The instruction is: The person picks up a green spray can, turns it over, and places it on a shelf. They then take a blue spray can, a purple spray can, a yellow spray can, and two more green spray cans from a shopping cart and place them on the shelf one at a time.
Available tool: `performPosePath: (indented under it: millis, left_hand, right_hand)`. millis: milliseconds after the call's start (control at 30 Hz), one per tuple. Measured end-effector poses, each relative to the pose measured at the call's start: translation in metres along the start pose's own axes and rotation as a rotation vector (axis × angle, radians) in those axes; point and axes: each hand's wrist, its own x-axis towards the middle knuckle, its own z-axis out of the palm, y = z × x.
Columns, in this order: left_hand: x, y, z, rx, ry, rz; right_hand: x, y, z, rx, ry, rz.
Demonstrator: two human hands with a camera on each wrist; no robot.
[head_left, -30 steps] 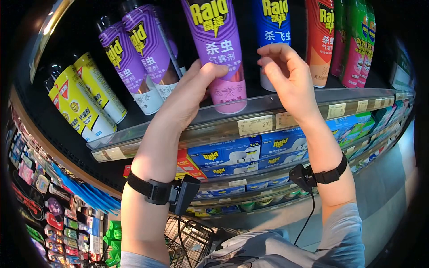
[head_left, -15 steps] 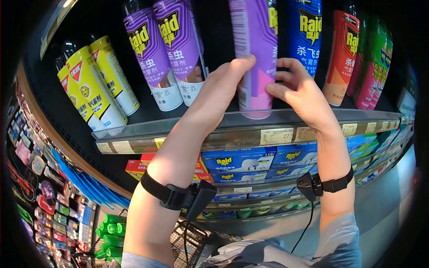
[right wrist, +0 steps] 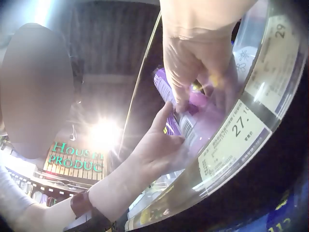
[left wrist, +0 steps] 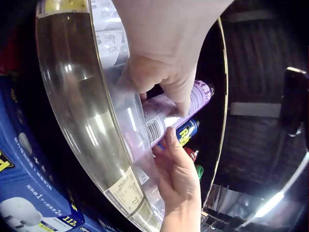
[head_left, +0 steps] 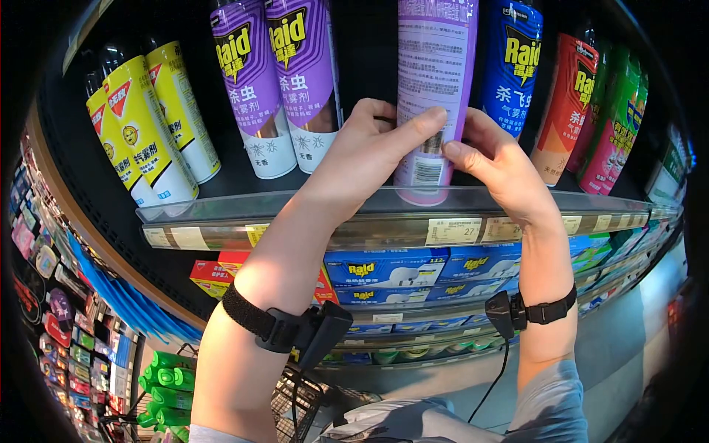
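A purple insect-spray can (head_left: 434,70) stands upright behind the clear lip of the shelf, its back label of small print and a barcode facing me. My left hand (head_left: 384,144) grips its lower half from the left, thumb across the label. From the right, my right hand (head_left: 506,166) holds the same can, thumb at its edge and fingers behind it. In the left wrist view the barcode (left wrist: 153,129) shows between both hands. The right wrist view has the can's purple upper part (right wrist: 162,83) above the left thumb.
Purple Raid cans (head_left: 247,88) and yellow cans (head_left: 140,140) stand to the left. A blue can (head_left: 511,66), a red one (head_left: 569,111) and green ones stand to the right. Along the front runs a clear shelf lip (head_left: 295,205) over price tags, with blue boxes (head_left: 391,273) below.
The purple can has been turned from its front to its back label. My right hand has come in from the right onto the can. The head view has shifted.
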Motion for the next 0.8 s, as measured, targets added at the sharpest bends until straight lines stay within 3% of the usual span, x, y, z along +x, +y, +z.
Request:
performPosePath:
  millis: [167,267,433,800]
  left_hand:
    - [0.0,-0.001,0.0,-0.024,-0.023,0.018]
    - [-0.001,-0.001,0.0,-0.034,-0.042,0.038]
    - [0.0,-0.002,0.0,-0.012,-0.024,0.041]
    - [0.001,-0.002,0.0,-0.006,0.001,0.008]
  right_hand:
    - [0.0,0.001,0.002,0.093,-0.029,-0.004]
    - [-0.001,0.001,0.003,0.047,-0.059,-0.044]
    - [-0.003,-0.01,0.009,-0.081,0.015,0.078]
    - [-0.001,-0.006,0.011,-0.204,0.076,0.018]
